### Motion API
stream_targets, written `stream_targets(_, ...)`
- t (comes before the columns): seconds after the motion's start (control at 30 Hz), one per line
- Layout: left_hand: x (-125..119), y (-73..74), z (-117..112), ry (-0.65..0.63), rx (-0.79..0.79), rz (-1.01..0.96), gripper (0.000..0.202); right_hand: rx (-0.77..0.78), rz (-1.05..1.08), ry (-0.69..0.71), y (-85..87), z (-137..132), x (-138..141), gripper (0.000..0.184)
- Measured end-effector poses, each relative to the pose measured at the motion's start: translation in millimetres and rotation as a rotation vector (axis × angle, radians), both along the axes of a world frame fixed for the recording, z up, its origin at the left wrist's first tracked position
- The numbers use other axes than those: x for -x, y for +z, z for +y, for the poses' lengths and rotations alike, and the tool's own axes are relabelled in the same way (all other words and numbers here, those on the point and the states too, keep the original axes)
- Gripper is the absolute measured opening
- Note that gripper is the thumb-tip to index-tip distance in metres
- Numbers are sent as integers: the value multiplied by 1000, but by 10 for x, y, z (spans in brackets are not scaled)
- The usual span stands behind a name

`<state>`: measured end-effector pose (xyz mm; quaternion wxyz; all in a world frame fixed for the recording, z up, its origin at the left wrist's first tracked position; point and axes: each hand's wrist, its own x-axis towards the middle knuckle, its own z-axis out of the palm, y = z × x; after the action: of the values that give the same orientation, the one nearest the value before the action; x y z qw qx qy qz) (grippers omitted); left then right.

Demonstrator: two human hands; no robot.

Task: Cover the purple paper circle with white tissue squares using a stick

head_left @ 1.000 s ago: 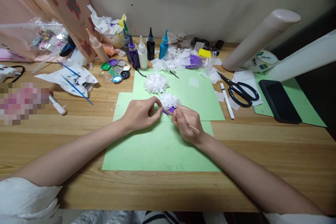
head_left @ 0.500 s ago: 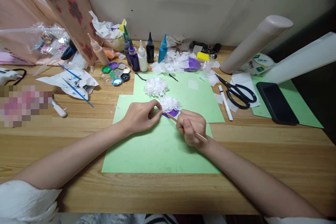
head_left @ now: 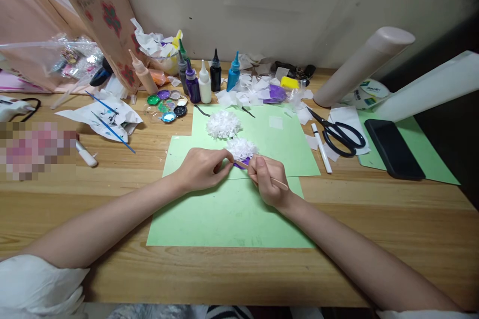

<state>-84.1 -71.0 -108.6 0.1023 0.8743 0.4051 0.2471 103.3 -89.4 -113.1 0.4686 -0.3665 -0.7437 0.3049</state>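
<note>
My right hand (head_left: pixel 268 178) is closed round a thin wooden stick (head_left: pixel 279 184), its far end pointing left at a purple patch (head_left: pixel 238 165). Close to that tip, my left hand (head_left: pixel 204 169) has its thumb and index finger pinched together; whatever lies between them is too small to tell. Both hands rest over green paper (head_left: pixel 209 219). Just beyond the fingertips is a lower white tuft of crumpled paper bits (head_left: pixel 242 147), partly bordering the purple. A second, larger white tuft (head_left: pixel 224 124) sits above it, with dark strokes drawn near its top.
Several paint bottles (head_left: pixel 204 84) and a paint palette (head_left: pixel 168 104) stand behind. Paper scraps (head_left: pixel 250 84) lie at the back. To the right are a white marker (head_left: pixel 322 148), black scissors (head_left: pixel 344 137) and a phone (head_left: pixel 394 149). Blue brushes (head_left: pixel 114 127) rest on tissue at left.
My right hand has shifted slightly left and turned, bringing the stick closer to the left fingertips. My left hand stays nearly in place; the whole view has moved a little.
</note>
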Motion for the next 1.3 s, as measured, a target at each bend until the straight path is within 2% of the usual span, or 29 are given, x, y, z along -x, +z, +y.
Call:
stream_targets(0.17, 3, -35, 3, 24, -85, 27, 15, -21, -8, -14, 34, -31, -18, 48)
stream_targets(0.5, -5, -36, 10, 36, -85, 26, 17, -118, -57, -25, 17, -83, -70, 48)
stream_targets(0.97, -8, -21, 8, 35, -50, 51, 17, -82, -70, -28, 18, -23, -16, 44)
stream_targets(1.3, 28, -39, 2, 19, -36, 57, 14, -307, 31, 94, -4, -16, -144, 44)
